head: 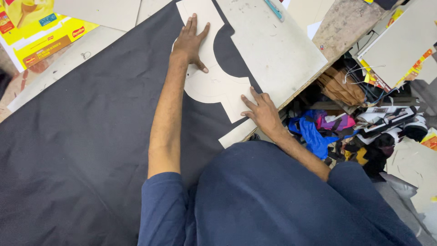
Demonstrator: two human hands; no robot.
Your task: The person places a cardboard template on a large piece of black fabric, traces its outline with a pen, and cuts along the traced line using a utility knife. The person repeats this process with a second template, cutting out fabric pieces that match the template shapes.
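Observation:
A curved, pale cardboard pattern lies on a large sheet of dark fabric spread over the table. My left hand presses flat on the pattern's far end, fingers spread. My right hand presses flat on its near end, close to the table's edge. Neither hand holds anything.
A grey board lies to the right of the pattern, with a teal tool at its far end. Yellow printed cardboard sits at the far left. Past the table's right edge lie fabric scraps, cables and more boards.

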